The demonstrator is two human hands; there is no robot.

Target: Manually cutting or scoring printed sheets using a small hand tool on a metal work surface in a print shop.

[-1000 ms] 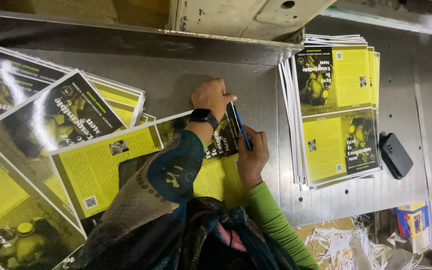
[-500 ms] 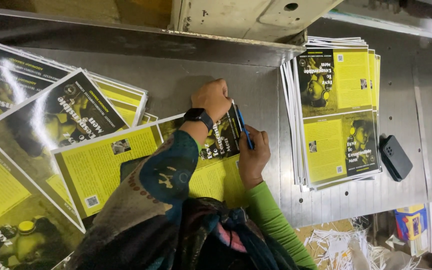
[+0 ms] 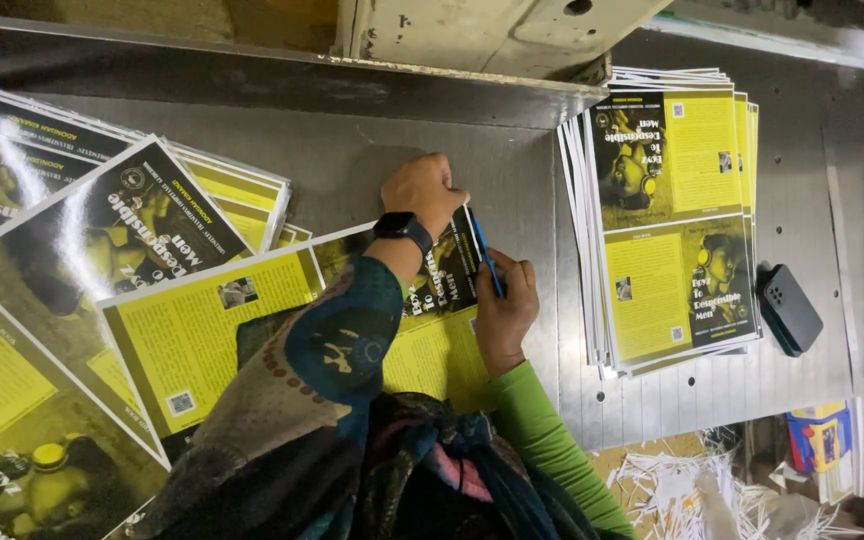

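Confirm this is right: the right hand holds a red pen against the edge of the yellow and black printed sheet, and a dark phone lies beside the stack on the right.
Not quite: the pen in the right hand is blue, not red, as the head view shows. The rest holds: it lies against the edge of the yellow and black printed sheet, and a dark phone lies beside the stack on the right.

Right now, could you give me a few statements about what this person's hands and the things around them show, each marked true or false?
1. The right hand holds a blue tool. True.
2. The left hand wears a black wristwatch. True.
3. The phone lies on the left stack. False: it lies right of the right-hand stack.
4. The sheet under the hands is red. False: it is yellow and black.
5. Paper trimmings lie below the table edge. True.
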